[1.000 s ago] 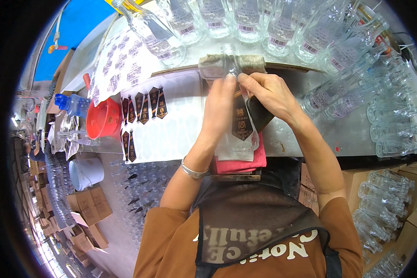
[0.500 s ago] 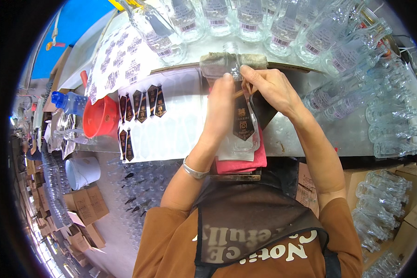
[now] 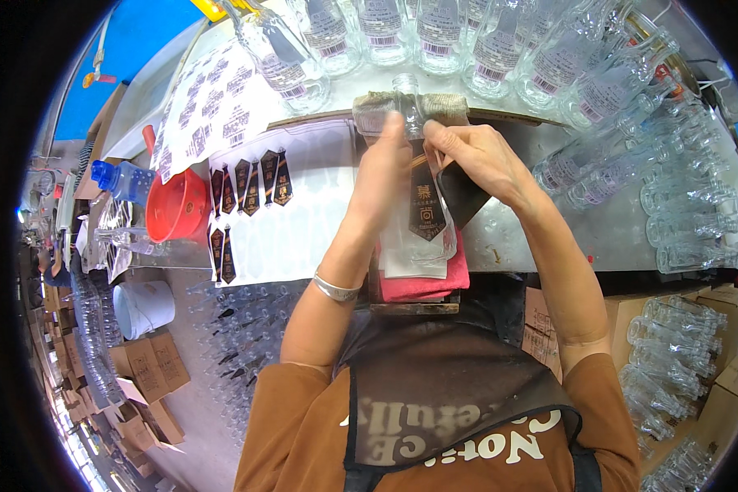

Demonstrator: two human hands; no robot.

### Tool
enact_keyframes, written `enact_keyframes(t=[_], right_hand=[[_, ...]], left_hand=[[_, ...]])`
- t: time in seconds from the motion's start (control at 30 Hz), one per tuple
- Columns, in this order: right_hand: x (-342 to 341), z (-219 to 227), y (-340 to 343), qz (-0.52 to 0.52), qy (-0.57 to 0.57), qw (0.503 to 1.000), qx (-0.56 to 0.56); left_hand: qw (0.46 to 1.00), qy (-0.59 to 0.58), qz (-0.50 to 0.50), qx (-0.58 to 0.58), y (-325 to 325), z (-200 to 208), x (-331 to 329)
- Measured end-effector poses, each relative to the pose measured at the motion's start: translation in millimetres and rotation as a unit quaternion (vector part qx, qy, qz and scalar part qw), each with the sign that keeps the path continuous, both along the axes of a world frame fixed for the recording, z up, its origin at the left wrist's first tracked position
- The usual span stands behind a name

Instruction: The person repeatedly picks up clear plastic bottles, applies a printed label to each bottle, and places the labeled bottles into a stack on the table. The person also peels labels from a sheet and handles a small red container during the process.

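A clear glass bottle (image 3: 445,243) lies on its back in front of me, neck pointing away, its shoulder propped on a rolled grey-beige cloth (image 3: 444,105). A black, tie-shaped label (image 3: 425,215) with orange characters runs along its upper face. My right hand (image 3: 485,161) pinches at the label's top end beside the bottle's neck, thumb and forefinger together. On the bottle's left side my left hand (image 3: 379,174) is held edge-on; motion smears its fingers. Beneath the bottle are white paper and a pink cloth (image 3: 436,287).
Left of the bottle lies a white backing sheet (image 3: 303,205) with several black labels; beyond it is a printed label sheet (image 3: 213,115). A red plastic cup (image 3: 176,209) stands farther left. Upright labelled bottles (image 3: 383,33) line the back; more bottles (image 3: 697,221) lie at right.
My left hand has shifted slightly left and blurs with motion. The right hand keeps its pinch near the bottle's neck. The bottle stays in place.
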State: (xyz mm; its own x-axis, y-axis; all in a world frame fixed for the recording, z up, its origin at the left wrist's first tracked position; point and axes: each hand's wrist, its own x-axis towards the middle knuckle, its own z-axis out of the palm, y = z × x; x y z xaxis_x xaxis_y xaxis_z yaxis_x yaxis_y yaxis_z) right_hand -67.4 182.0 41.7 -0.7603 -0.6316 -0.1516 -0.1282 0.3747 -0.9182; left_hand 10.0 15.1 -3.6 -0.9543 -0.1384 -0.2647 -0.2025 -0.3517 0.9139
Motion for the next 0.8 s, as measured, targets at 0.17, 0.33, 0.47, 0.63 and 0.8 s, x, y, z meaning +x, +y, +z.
enact_keyframes(t=[0.17,0.33,0.47,0.63,0.8], right_hand=[[11.8,8.5,0.0,0.001,0.042,0.999,0.012],[10.8,4.2,-0.1,0.007,0.019,1.000,0.008],[18.9,5.5,11.7,-0.038,-0.079,0.988,-0.127],[12.7,10.7,22.0,-0.085,0.055,0.978,-0.183],[8.1,28.1,1.5,-0.093,0.267,0.952,-0.119]], left_hand=[[0.990,0.048,0.032,-0.126,8.3,-2.8,-1.7],[0.990,0.051,0.047,-0.124,9.4,-7.9,-1.6],[1.000,0.018,0.003,0.018,3.5,-6.5,8.2],[0.999,-0.017,0.005,-0.035,11.8,12.2,39.1],[0.989,0.062,0.017,-0.131,15.7,17.8,70.6]])
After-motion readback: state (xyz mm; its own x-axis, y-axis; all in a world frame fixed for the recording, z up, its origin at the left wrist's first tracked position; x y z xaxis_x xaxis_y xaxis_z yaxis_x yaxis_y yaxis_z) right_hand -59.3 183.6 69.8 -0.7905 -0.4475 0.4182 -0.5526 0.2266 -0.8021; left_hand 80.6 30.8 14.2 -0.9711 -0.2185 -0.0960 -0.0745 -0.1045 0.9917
